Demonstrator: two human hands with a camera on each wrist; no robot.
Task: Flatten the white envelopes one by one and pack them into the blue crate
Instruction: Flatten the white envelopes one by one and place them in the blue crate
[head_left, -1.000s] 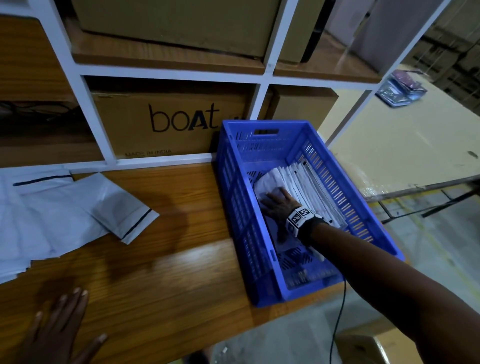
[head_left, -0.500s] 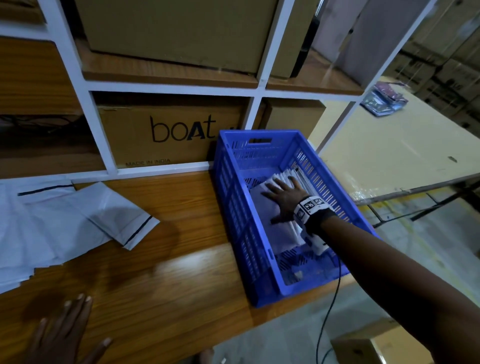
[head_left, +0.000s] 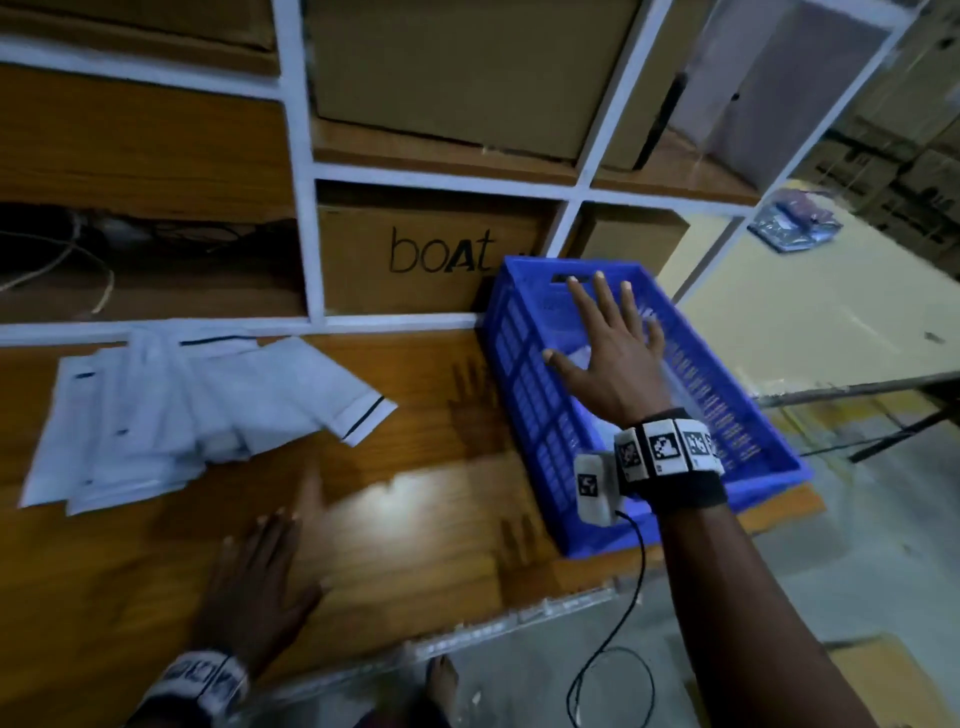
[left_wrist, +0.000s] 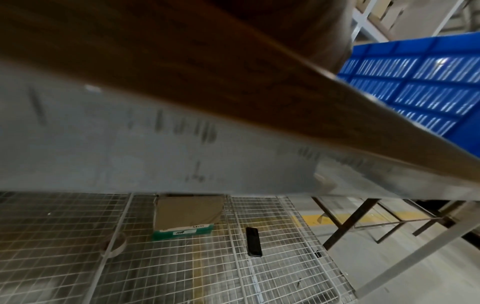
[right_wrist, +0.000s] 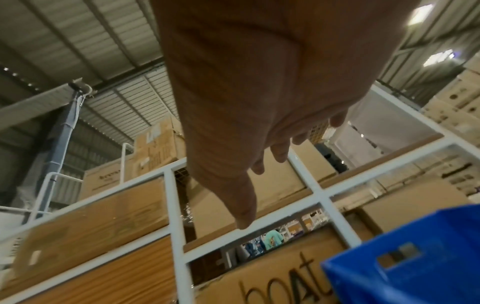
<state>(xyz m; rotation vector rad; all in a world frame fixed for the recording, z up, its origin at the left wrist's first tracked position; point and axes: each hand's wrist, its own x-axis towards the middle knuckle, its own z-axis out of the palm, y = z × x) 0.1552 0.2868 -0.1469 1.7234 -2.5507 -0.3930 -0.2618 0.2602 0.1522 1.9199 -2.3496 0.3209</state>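
A blue crate (head_left: 524, 395) stands on the right end of the wooden table (head_left: 415, 509), with white envelopes (head_left: 579, 358) partly visible inside under my hand. My right hand (head_left: 608, 348) hovers above the crate, fingers spread and straight, holding nothing; the right wrist view shows its palm (right_wrist: 246, 102) in the air over the crate's rim (right_wrist: 405, 257). A loose pile of white envelopes (head_left: 171, 410) with black strips lies at the table's left. My left hand (head_left: 265, 566) lies flat on the table near the front edge, blurred.
A white shelf frame (head_left: 306, 218) holds cardboard boxes, one marked "boAt" (head_left: 431, 260), right behind the table. A yellow table (head_left: 810, 322) stands to the right. Below the table is a wire-mesh shelf (left_wrist: 233, 267) with a small box (left_wrist: 187, 218) and a phone (left_wrist: 253, 244).
My right hand has lifted off the envelopes in the crate and now hovers above it. My left hand has slid right along the table. The camera has swung left and closer.
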